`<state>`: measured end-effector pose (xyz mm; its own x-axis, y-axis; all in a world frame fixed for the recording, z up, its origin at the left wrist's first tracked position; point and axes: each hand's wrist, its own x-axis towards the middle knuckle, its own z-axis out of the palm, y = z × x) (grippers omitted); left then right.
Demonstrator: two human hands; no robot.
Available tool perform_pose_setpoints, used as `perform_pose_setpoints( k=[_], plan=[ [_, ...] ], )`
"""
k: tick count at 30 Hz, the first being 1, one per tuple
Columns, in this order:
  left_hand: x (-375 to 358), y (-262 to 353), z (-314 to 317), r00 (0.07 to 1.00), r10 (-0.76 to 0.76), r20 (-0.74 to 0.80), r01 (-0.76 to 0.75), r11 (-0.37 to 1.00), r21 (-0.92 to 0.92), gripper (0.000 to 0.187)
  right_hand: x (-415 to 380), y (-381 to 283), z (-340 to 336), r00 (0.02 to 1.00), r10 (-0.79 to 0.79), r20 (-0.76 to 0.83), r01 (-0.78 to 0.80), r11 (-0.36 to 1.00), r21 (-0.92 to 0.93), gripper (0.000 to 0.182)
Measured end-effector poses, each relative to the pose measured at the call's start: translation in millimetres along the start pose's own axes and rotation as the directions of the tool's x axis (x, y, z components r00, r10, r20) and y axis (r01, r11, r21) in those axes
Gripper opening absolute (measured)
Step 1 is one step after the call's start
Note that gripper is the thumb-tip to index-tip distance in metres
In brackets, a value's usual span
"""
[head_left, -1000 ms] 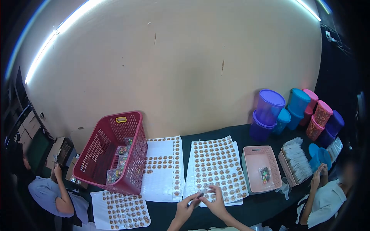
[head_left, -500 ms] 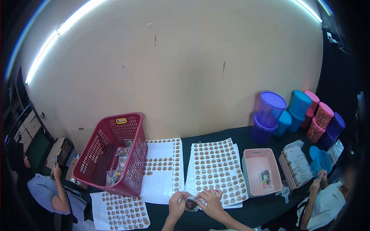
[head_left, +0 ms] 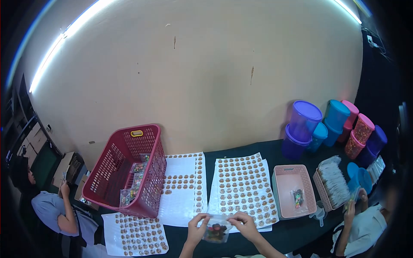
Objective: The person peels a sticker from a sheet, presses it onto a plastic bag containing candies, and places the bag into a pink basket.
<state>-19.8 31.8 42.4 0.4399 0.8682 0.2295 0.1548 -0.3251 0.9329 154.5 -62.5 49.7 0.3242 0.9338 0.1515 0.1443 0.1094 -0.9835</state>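
Observation:
A small clear plastic bag (head_left: 216, 232) with dark, red and green pieces in it hangs upright near the table's front edge. My left hand (head_left: 196, 229) pinches its upper left corner. At the upper right corner, the fingers of my right hand (head_left: 243, 224) are closed on the same bag. Just beyond my hands lies a sheet of round brown stickers (head_left: 243, 185), on top of other sheets. A second sticker sheet (head_left: 180, 208), partly bare, lies to its left. What the pieces in the bag are, I cannot make out.
A maroon basket (head_left: 148, 189) holding several filled bags stands at left. To the right are a pink tray (head_left: 292, 172) with one filled bag, a basket of flat bags (head_left: 333, 185) and stacked lidded tubs (head_left: 303, 124). Two people (head_left: 58, 215) work at either side.
Between my hands the bag has come upright and spread out, its face now showing. My right hand has moved right, to the bag's corner. The person at right now holds up a clear bag.

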Motion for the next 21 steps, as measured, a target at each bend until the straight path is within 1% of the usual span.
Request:
perform_pose_setpoints(
  k=[1, 2, 3, 4, 5, 6, 7, 8, 9, 10, 11, 12, 13, 14, 15, 16, 17, 18, 20, 21],
  plan=[
    [-2.7, -2.2, 0.8, 0.993, -0.078, 0.093, 0.088, 0.991, -0.103, 0.022, 0.0, 1.3, -4.1, 0.996, 0.082, -0.03, -0.076, 0.984, 0.16, 0.01],
    [-3.9, -3.4, 1.8, 0.971, -0.145, 0.193, 0.183, 0.963, -0.197, 0.03, 1.1, 1.3, -8.8, 0.996, 0.081, -0.029, -0.075, 0.984, 0.158, 0.01],
    [-6.6, 1.7, 2.0, 0.929, -0.223, 0.296, 0.286, 0.939, -0.191, 0.045, 2.7, 0.5, -13.9, 0.99, 0.131, -0.05, -0.113, 0.954, 0.276, 0.01],
    [-9.3, 4.2, 2.2, 0.928, -0.224, 0.297, 0.288, 0.938, -0.192, 0.045, 3.2, 0.9, -18.2, 0.981, 0.184, -0.065, -0.144, 0.909, 0.392, 0.011],
    [-12.0, 5.9, 2.3, 0.876, -0.241, 0.417, 0.338, 0.925, -0.175, 0.047, 4.4, 7.0, -20.9, 0.977, 0.199, -0.082, -0.143, 0.886, 0.442, 0.012],
    [-14.1, 7.2, 2.3, 0.809, -0.254, 0.53, 0.385, 0.911, -0.151, 0.048, 4.9, 6.0, -22.5, 0.976, 0.2, -0.083, -0.144, 0.885, 0.442, 0.012],
    [-12.6, 10.4, 2.4, 0.772, -0.308, 0.557, 0.457, 0.877, -0.148, 0.051, 7.1, 3.2, -24.1, 0.969, 0.222, -0.109, -0.139, 0.854, 0.501, 0.013],
    [-10.3, 4.2, 2.3, 0.771, -0.309, 0.556, 0.458, 0.877, -0.147, 0.051, 8.9, 1.4, -25.7, 0.961, 0.244, -0.134, -0.131, 0.82, 0.558, 0.014],
    [-4.8, 0.2, 1.1, 0.79, -0.322, 0.522, 0.455, 0.878, -0.146, 0.049, 9.6, 0.5, -27.8, 0.959, 0.267, -0.095, -0.159, 0.786, 0.598, 0.015],
    [-3.3, -2.2, -1.5, 0.807, -0.335, 0.486, 0.453, 0.879, -0.146, 0.047, 10.6, -2.7, -28.5, 0.958, 0.27, -0.092, -0.164, 0.784, 0.598, 0.015],
    [1.7, -4.4, -7.8, 0.866, -0.309, 0.394, 0.375, 0.921, -0.102, 0.045, 12.7, -9.1, -30.1, 0.955, 0.279, -0.101, -0.163, 0.778, 0.607, 0.016],
    [6.8, -14.3, -11.8, 0.922, -0.282, 0.266, 0.339, 0.919, -0.201, 0.044, 14.6, -13.6, -31.4, 0.952, 0.287, -0.111, -0.161, 0.772, 0.615, 0.017],
    [14.7, -6.7, -20.4, 0.933, -0.321, 0.164, 0.359, 0.867, -0.345, 0.041, 17.3, -9.6, -39.5, 0.968, 0.214, -0.13, -0.11, 0.829, 0.549, 0.021],
    [21.2, -17.8, -33.0, 0.958, -0.285, 0.013, 0.269, 0.885, -0.379, 0.041, 19.3, -1.9, -51.1, 0.969, 0.212, -0.131, -0.108, 0.83, 0.547, 0.021],
    [26.7, 5.2, -44.1, 0.964, -0.239, -0.119, 0.153, 0.858, -0.491, 0.038, 21.1, 8.2, -65.0, 0.952, 0.186, -0.244, -0.089, 0.928, 0.361, 0.022],
    [33.0, -0.6, -63.7, 0.961, -0.219, -0.171, 0.104, 0.855, -0.507, 0.035, 22.2, 19.6, -80.5, 0.928, 0.135, -0.348, -0.084, 0.984, 0.157, 0.023],
    [36.5, 6.2, -77.6, 0.924, -0.245, -0.294, 0.045, 0.833, -0.552, 0.031, 21.7, 34.3, -99.8, 0.907, 0.127, -0.402, -0.105, 0.991, 0.077, 0.024],
    [38.3, 5.2, -93.2, 0.913, -0.206, -0.352, -0.058, 0.79, -0.611, 0.033, 18.8, 49.4, -119.9, 0.884, 0.114, -0.454, -0.129, 0.992, -0.003, 0.025],
    [35.1, -10.0, -122.5, 0.888, -0.207, -0.41, -0.119, 0.76, -0.639, 0.044, 9.3, 69.4, -152.9, 0.794, -0.012, -0.608, -0.202, 0.938, -0.282, 0.028],
    [31.9, -7.5, -130.8, 0.895, -0.182, -0.408, -0.122, 0.78, -0.614, 0.048, 3.3, 78.1, -172.0, 0.787, -0.024, -0.616, -0.276, 0.88, -0.386, 0.031]
  ],
)
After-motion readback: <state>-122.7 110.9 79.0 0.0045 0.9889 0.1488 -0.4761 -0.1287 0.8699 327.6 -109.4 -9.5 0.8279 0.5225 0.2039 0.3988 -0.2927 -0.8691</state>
